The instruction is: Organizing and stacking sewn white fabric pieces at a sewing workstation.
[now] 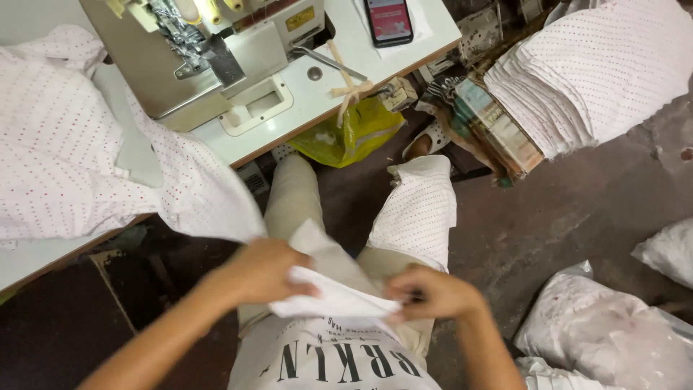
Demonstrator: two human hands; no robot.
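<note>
Pinched between both hands, left hand [261, 273] and right hand [432, 292], a small white fabric piece [333, 297] is held over the lap at lower centre. Nothing is yet fed to the overlock sewing machine [195, 54], upper left; stacked dotted pieces [592, 72] wait upper right.

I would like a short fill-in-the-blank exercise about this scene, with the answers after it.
1. The left hand and right hand hold a small ___ piece of cloth.
2. The black smartphone lies on the ___ sewing table.
3. The crumpled plastic bag hanging under that table is ___.

Answers: white; white; yellow
</note>
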